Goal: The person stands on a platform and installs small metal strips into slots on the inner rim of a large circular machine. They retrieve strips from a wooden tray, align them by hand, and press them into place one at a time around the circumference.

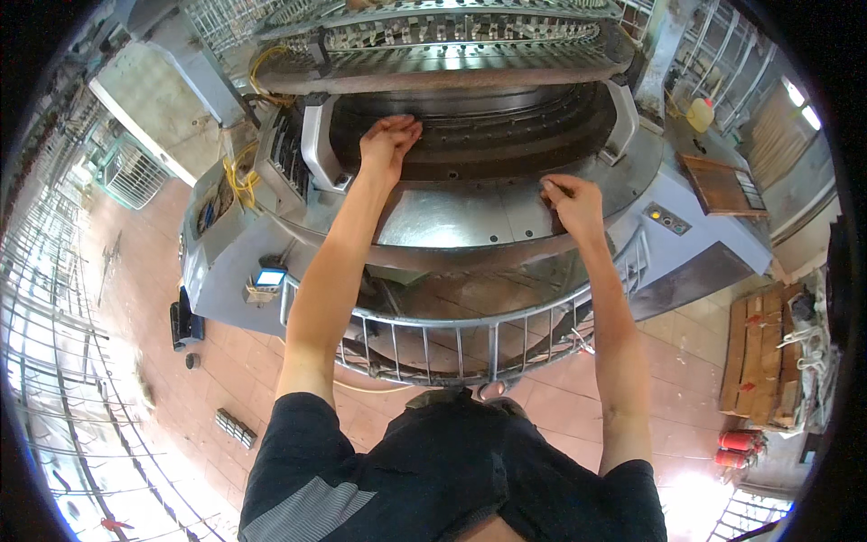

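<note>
A large circular knitting machine [470,135] fills the upper centre of the frame, seen from above through a fisheye lens, and two bare arms are stretched up to it from the lower edge. The left hand [386,143] is placed at upper centre, on the dark ribbed ring [506,135] that curves across the machine from left to right; its fingers [402,126] are curled downward with the tips pressed against the ring's near edge, and nothing is seen to be grasped in them. The right hand [573,203] is set lower and further right, on the flat shiny metal plate [452,217] just below the ring — its fingers are bent in toward the thumb as if pinched on something small at the plate's outer edge, though what, if anything, is pinched cannot be made out. The ring thus lies directly under the left fingers and just above and to the left of the right hand, so the left hand is the nearer to it. A curved metal guard rail [433,339] is seen between the body and the machine — below it, reddish floor tiles [253,361]. Wooden boards [759,357] are stacked at the right edge.
</note>
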Tool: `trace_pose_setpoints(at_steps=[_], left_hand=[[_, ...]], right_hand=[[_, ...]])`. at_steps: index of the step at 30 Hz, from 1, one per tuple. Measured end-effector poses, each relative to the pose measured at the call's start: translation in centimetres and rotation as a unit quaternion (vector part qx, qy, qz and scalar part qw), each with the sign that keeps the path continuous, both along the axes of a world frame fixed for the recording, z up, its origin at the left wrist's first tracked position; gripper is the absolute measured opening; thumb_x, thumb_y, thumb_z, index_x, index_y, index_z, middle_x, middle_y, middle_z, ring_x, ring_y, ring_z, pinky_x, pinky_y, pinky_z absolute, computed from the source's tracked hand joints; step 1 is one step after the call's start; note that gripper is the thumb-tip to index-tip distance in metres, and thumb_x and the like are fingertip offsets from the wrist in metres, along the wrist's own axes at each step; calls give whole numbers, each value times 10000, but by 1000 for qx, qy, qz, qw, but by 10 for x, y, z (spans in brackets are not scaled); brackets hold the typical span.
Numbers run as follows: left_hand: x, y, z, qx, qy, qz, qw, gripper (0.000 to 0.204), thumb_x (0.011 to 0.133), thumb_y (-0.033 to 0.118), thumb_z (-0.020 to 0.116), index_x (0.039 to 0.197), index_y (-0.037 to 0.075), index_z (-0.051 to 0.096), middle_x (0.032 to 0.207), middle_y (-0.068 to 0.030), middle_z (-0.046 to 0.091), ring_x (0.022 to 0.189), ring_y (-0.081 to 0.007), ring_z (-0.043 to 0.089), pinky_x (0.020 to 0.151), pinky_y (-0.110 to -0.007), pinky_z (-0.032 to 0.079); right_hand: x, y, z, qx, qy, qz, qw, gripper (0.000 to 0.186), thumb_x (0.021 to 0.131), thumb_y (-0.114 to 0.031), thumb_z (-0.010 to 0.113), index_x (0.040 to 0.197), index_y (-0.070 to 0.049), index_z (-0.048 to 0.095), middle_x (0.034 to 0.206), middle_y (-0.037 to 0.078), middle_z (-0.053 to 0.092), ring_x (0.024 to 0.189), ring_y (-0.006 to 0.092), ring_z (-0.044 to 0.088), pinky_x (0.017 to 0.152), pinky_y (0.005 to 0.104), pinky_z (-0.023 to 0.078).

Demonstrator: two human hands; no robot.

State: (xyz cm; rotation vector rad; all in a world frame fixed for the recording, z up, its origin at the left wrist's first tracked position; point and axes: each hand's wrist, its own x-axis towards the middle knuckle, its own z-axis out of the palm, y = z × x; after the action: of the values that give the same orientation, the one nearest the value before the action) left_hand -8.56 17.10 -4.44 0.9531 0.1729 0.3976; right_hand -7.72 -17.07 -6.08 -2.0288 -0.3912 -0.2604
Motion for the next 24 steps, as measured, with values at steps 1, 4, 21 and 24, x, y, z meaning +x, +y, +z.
trace_pose_setpoints(at_steps=[1,4,21,24], left_hand=[[13,4,-6,-76,-23,16,997,211,890,-172,512,1084,-88,530,1236,-283,586,1166,-414,609,1074,-466,522],[25,8,-9,-104,-47,9,993,226,885,-180,503,1087,-82,480,1281,-316,548,1205,-437,579,1104,-485,494],[-83,-304,10,-219,-12,-427,877,422,1078,262,427,1409,2,447,1447,-161,515,1290,-317,539,1124,-459,410],[-74,-350,25,-153,82,-385,906,462,1077,293,437,1460,37,415,1476,-180,481,1325,-335,506,1165,-464,368]], right_hand=[[-2,3,-1,23,36,10,999,204,917,-146,685,1050,-7,752,872,147,760,742,175,728,698,294,541],[-13,6,-4,21,-22,-14,999,207,926,-163,689,1055,-15,755,866,134,761,742,159,713,699,294,538],[-97,-75,26,9,-395,37,918,361,842,-242,685,1146,-49,673,1184,175,654,1071,377,622,988,487,443],[-60,-151,16,53,-407,-10,912,355,828,-245,698,1121,-45,679,1138,153,668,1053,364,628,975,487,439]])
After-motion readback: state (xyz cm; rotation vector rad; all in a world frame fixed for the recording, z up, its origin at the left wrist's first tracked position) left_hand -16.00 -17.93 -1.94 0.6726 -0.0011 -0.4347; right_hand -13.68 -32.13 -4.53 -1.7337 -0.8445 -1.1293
